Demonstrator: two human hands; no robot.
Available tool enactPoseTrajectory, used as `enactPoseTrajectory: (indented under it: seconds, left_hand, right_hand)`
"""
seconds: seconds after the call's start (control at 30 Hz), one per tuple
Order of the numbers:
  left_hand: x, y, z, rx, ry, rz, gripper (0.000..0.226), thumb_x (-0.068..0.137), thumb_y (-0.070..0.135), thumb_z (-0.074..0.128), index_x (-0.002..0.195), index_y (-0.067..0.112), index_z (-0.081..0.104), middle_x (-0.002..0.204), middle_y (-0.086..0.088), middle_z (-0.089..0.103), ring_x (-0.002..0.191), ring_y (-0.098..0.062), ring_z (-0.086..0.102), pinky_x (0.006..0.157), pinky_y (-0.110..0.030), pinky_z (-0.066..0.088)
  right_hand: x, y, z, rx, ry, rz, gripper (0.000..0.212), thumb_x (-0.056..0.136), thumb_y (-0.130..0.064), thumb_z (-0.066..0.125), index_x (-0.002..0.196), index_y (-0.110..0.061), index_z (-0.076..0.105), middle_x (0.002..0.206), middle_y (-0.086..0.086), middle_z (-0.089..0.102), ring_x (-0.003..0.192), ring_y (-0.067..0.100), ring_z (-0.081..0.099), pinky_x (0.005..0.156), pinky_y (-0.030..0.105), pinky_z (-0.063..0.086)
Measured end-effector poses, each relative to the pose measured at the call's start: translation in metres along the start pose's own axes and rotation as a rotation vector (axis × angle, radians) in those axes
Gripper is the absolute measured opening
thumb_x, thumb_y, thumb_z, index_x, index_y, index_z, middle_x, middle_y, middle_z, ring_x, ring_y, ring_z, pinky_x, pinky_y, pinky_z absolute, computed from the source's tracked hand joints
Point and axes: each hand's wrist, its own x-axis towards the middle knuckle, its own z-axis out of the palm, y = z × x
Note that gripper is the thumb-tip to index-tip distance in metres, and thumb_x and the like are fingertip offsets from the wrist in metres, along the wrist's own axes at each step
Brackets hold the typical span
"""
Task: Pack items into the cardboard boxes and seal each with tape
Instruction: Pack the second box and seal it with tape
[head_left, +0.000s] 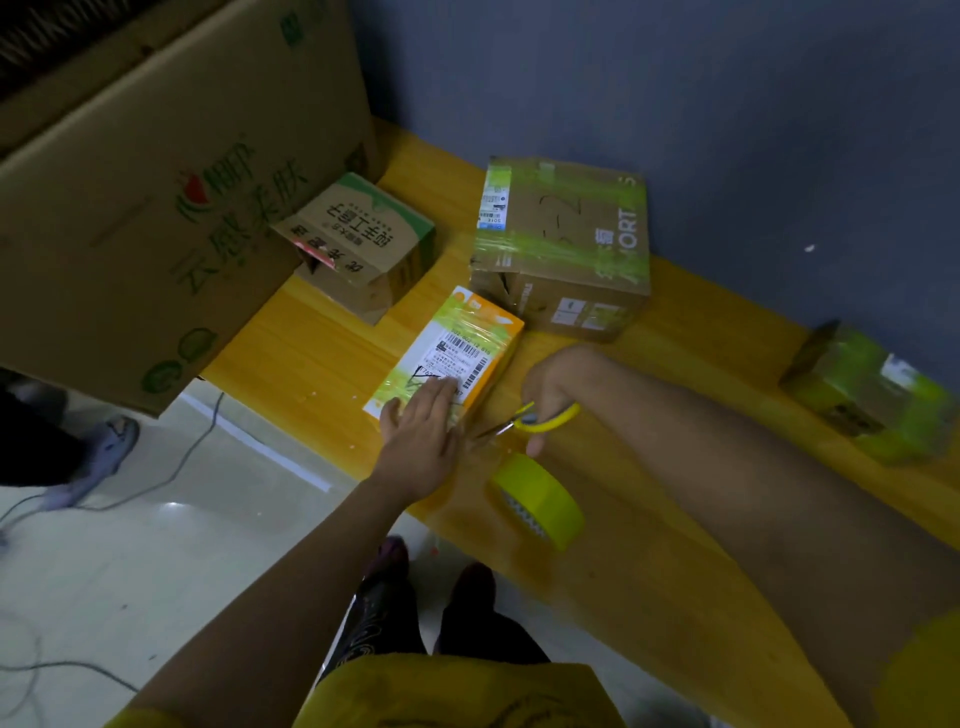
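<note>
Yellow-handled scissors (535, 420) sit gripped in the right hand (553, 387), while the left hand (423, 436) presses flat, fingers straight, on the small taped box (452, 348).

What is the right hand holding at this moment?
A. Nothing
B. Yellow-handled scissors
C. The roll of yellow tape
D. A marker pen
B: the right hand grips the yellow-handled scissors beside the small orange box, while the tape roll lies on the table.
</note>
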Motion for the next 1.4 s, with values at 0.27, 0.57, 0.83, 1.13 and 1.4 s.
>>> enactPoseTrajectory:
  seconds: [0.27,0.57,0.83,1.13,1.4]
  left_hand:
    - [0.002,0.002,0.0,0.031,0.024,-0.025,0.068,0.083,0.036,0.031,0.148,0.015,0.031,0.151,-0.004,0.032,0.141,-0.019,0.025,0.108,-0.048,0.014]
    - [0.014,0.011,-0.001,0.099,0.028,-0.058,0.076,0.076,0.061,0.031,0.135,0.015,0.047,0.132,-0.009,0.049,0.121,-0.024,0.037,0.094,-0.053,0.03]
    - [0.029,0.008,-0.003,0.478,-0.001,-0.087,0.093,0.054,0.065,0.076,0.126,0.016,0.043,0.112,-0.01,0.058,0.1,-0.029,0.057,0.084,-0.052,0.049]
    - [0.031,-0.019,-0.023,0.311,-0.205,0.062,0.101,0.069,0.077,0.035,0.152,0.028,0.001,0.158,-0.003,0.0,0.144,-0.025,0.001,0.113,-0.055,0.01]
    - [0.044,-0.057,-0.032,0.332,-0.161,0.193,0.098,0.069,0.081,0.026,0.152,0.032,0.007,0.159,-0.002,0.001,0.146,-0.027,-0.001,0.11,-0.053,0.014]
  right_hand:
    - [-0.007,0.033,0.022,0.118,0.09,0.049,0.08,0.065,-0.082,0.059,0.11,-0.016,0.066,0.11,-0.001,0.061,0.102,0.024,0.057,0.082,0.033,0.049]
    - [0.019,0.044,0.104,0.324,0.445,0.497,0.045,0.096,-0.054,0.041,0.11,-0.017,0.063,0.113,0.004,0.062,0.109,0.025,0.056,0.1,0.038,0.034]
    - [0.022,-0.011,0.101,0.867,0.862,0.348,0.041,0.094,-0.027,0.055,0.129,-0.007,0.055,0.125,0.015,0.052,0.118,0.035,0.05,0.093,0.04,0.041]
    - [-0.012,-0.105,0.055,1.882,1.191,0.182,0.031,0.097,0.002,0.042,0.121,-0.001,0.062,0.122,0.014,0.063,0.112,0.026,0.06,0.099,0.035,0.045]
    - [0.022,-0.17,0.075,0.951,1.187,0.593,0.059,0.082,-0.032,0.04,0.134,-0.01,0.054,0.142,0.013,0.049,0.137,0.034,0.037,0.114,0.052,0.013]
